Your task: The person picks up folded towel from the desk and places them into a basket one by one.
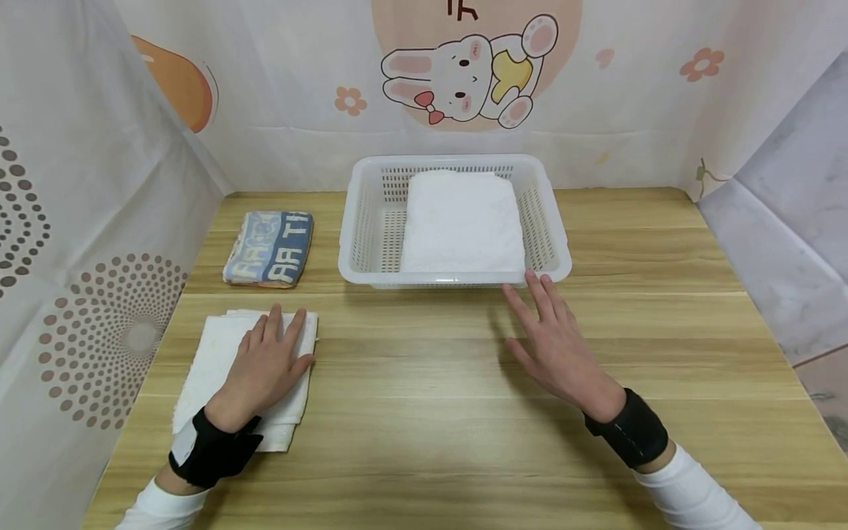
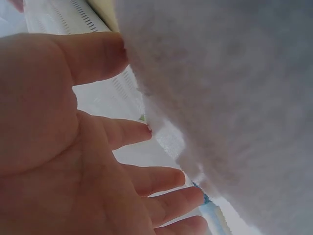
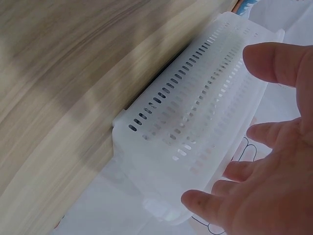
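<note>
My left hand [image 1: 265, 364], its fingers spread and straight, lies over a folded white towel [image 1: 212, 353] at the left of the table. In the left wrist view the fingertips come up to the fuzzy towel [image 2: 234, 98]; whether they press on it I cannot tell. My right hand [image 1: 556, 346] has its fingers extended just in front of a white plastic basket [image 1: 457, 278], near its front right corner, and holds nothing. Slotted basket wall [image 3: 195, 98] shows beside those fingers in the right wrist view. Inside the basket rests another folded white towel [image 1: 464, 221].
Behind the left towel sits a folded blue patterned towel [image 1: 268, 249], left of the basket. The wooden table [image 1: 411, 412] ends at a curtain [image 1: 285, 147] with a rabbit print at the back. More patterned cloth hangs along the left side.
</note>
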### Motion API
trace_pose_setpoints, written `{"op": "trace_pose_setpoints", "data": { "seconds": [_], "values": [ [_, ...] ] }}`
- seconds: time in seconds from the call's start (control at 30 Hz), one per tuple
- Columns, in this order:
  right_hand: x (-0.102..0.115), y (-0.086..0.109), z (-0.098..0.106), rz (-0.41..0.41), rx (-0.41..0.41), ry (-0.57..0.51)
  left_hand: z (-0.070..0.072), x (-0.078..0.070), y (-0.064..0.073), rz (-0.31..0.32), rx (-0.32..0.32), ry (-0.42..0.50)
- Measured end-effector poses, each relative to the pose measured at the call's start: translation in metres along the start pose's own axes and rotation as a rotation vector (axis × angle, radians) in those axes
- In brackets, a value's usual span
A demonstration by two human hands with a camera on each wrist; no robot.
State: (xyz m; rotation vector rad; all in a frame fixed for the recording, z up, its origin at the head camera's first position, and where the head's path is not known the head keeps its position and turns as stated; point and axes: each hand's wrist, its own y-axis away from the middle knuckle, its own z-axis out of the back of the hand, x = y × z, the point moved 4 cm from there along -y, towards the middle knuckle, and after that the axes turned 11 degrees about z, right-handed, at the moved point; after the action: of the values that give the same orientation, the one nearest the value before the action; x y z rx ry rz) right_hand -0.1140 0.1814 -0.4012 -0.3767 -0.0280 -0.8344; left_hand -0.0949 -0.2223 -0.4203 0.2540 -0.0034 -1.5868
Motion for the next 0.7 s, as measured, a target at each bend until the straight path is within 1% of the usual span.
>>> {"op": "trace_pose_setpoints", "data": {
  "seconds": [0.33, 0.53, 0.7],
  "values": [
    [0.0002, 0.0005, 0.0003, -0.002, 0.004, -0.003, -0.0004, 0.0026, 0.0031, -0.002, 0.012, 0.017],
    [-0.0004, 0.0013, -0.0002, 0.003, 0.002, 0.001, 0.0013, 0.0055, 0.0054, -0.02, -0.017, 0.006],
    [-0.0001, 0.0014, -0.0002, 0.009, -0.008, -0.004, 0.0033, 0.0076, 0.0066, -0.033, -0.03, 0.006]
  ]
}}
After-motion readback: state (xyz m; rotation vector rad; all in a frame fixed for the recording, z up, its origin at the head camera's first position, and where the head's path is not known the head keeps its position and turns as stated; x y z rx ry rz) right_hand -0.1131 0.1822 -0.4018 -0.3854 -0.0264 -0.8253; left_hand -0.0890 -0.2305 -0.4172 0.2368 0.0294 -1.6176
